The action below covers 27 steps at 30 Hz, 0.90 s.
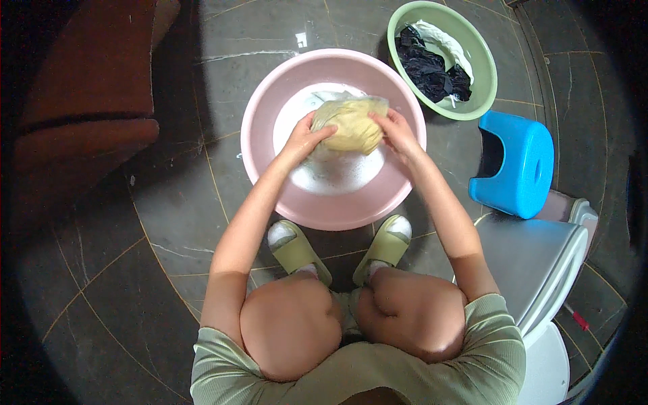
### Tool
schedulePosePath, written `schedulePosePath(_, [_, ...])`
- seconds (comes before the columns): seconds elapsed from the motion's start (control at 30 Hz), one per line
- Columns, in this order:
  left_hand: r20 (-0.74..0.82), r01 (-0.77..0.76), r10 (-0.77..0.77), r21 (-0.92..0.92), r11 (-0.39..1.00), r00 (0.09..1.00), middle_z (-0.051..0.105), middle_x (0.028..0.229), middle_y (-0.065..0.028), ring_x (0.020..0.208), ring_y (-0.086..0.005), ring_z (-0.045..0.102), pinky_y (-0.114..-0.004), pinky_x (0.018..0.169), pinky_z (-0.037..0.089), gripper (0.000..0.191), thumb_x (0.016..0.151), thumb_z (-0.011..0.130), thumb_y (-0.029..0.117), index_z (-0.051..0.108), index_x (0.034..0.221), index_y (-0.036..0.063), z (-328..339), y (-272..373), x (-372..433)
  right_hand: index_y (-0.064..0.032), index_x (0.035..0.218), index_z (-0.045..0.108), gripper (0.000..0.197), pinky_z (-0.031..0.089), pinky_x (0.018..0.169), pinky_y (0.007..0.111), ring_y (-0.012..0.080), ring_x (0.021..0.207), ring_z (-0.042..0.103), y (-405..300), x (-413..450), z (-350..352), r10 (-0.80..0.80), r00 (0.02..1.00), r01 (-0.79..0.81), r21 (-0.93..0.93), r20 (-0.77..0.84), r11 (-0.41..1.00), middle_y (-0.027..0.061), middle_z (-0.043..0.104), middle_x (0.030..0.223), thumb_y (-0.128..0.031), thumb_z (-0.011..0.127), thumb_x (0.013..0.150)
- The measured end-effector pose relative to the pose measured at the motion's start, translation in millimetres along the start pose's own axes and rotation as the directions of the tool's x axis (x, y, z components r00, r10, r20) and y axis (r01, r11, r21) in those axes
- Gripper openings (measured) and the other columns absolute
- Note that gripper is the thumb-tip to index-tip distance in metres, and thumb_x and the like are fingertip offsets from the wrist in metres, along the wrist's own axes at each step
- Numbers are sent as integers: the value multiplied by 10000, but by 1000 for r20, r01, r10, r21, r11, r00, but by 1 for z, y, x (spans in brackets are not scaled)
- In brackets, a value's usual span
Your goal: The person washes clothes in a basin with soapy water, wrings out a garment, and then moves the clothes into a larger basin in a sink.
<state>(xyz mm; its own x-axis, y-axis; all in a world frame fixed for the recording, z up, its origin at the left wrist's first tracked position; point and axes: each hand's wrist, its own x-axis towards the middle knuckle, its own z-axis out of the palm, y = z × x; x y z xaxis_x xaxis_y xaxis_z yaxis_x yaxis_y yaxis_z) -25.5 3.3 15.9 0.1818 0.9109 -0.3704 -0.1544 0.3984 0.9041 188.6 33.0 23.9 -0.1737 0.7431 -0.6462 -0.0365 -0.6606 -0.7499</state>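
Before me on the floor stands a large pink plastic basin (334, 215) with sudsy water (331, 174) at its bottom. Over the water I hold a bunched wet yellow cloth (352, 126), slightly blurred, with a thinner see-through edge. My left hand (306, 136) grips its left side, thumb on top. At the cloth's right side, my right hand (397, 130) pinches it between thumb and fingers. Some pale fabric (329, 95) shows in the suds behind the cloth. Whether the cloth's underside touches the water is hidden.
A green basin (486, 76) at the upper right holds black fabric (425, 66) and white fabric (445, 38). Right of me are a blue plastic stool (529, 162) and a grey-lidded bin (521, 253). Brown furniture (91, 76) stands at left. My green slippers (301, 253) flank the basin's near side.
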Motion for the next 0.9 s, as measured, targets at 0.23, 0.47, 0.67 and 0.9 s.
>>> schedulePosePath(0.23, [423,-38,-145,395,918,895,516,828,25,784,-97,477,-236,731,385,291,612,618,20,536,886,72,-24,51,-7,-101,1329,320,823,356,980,396,330,1164,426,6,-12,6,-455,851,500,-668,262,550,211,333,1305,-175,722,614])
schedulePosePath(0.47, [540,59,-247,342,938,805,495,809,29,816,-74,452,-228,733,376,215,693,630,56,500,864,62,-16,116,-34,-83,1313,393,705,276,1037,349,250,1214,380,-17,-30,17,-165,732,546,-424,661,723,169,400,1313,-86,669,664])
schedulePosePath(0.67, [543,30,-246,375,927,803,516,839,19,830,-70,467,-221,740,389,186,770,619,98,495,905,68,-24,118,-42,-13,1241,463,493,354,943,279,136,1067,473,-41,-58,38,134,753,62,-273,644,960,64,540,1146,-163,597,790])
schedulePosePath(0.9, [221,314,-452,465,828,865,637,850,-73,726,-131,592,-271,644,474,372,744,702,249,601,956,-39,-51,37,9,-46,1051,557,363,404,840,260,119,939,517,0,8,9,86,836,157,-386,542,909,54,589,1004,-324,594,821])
